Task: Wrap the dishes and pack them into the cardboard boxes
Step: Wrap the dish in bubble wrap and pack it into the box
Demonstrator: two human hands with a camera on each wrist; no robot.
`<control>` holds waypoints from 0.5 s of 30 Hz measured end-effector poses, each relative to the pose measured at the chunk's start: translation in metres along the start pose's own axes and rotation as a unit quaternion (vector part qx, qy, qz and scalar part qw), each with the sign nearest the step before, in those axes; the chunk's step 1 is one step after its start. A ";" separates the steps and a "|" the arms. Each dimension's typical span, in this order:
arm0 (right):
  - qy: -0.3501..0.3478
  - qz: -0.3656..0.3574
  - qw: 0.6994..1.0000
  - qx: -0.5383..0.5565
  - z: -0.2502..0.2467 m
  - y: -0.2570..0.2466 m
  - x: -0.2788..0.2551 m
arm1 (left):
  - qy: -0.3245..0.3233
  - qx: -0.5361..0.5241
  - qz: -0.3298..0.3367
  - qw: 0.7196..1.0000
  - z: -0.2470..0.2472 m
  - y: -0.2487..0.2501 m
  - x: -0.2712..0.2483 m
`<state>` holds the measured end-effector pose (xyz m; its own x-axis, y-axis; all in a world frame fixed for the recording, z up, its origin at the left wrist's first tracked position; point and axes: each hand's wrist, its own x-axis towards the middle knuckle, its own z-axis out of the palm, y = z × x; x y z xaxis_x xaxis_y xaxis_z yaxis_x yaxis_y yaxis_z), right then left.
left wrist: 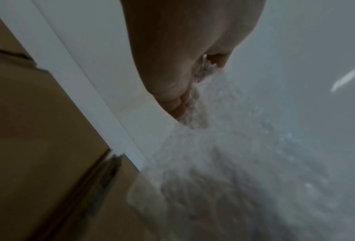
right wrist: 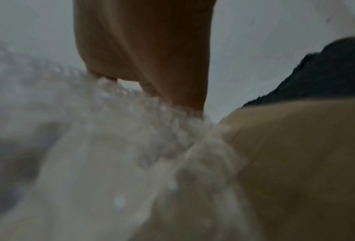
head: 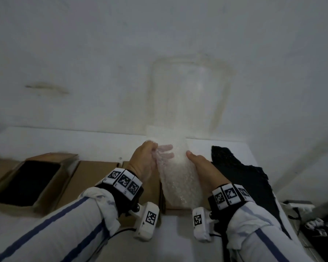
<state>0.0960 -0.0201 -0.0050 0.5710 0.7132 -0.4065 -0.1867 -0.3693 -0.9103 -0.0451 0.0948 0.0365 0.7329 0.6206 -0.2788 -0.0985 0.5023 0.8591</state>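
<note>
A long sheet of clear bubble wrap (head: 180, 167) stands up between my hands and reaches up in front of the wall. My left hand (head: 148, 159) grips its left edge, with the fingers showing through the plastic. My right hand (head: 199, 161) holds the right edge, thumb on the near side. In the left wrist view the left hand (left wrist: 182, 91) pinches the bubble wrap (left wrist: 244, 146). In the right wrist view the right hand (right wrist: 151, 78) closes on the bubble wrap (right wrist: 121, 130). No dish shows. Brown cardboard boxes (head: 100, 174) lie below the hands.
An open cardboard box (head: 27, 182) with something dark inside sits at the left. A black textured sheet (head: 242, 176) lies at the right on the white table (head: 64, 140). Cables and gear (head: 311, 222) are at the far right. A white wall (head: 159, 44) rises behind.
</note>
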 end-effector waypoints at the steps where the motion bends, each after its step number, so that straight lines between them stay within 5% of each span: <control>1: -0.018 0.001 1.000 0.019 0.016 -0.007 0.002 | 0.034 0.027 0.013 0.999 -0.013 0.007 -0.003; 7: -0.005 -0.045 0.997 -0.061 0.110 -0.030 0.014 | 0.166 0.223 0.061 0.959 -0.123 0.042 -0.026; 15: -0.084 -0.044 0.995 0.017 0.246 -0.054 0.022 | 0.240 0.208 0.085 0.944 -0.247 0.094 -0.054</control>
<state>-0.0781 0.1624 0.0155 0.4458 0.8319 -0.3305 -0.1716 -0.2830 -0.9437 -0.2598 0.2574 0.0260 0.3300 0.9230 -0.1978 0.1594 0.1521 0.9754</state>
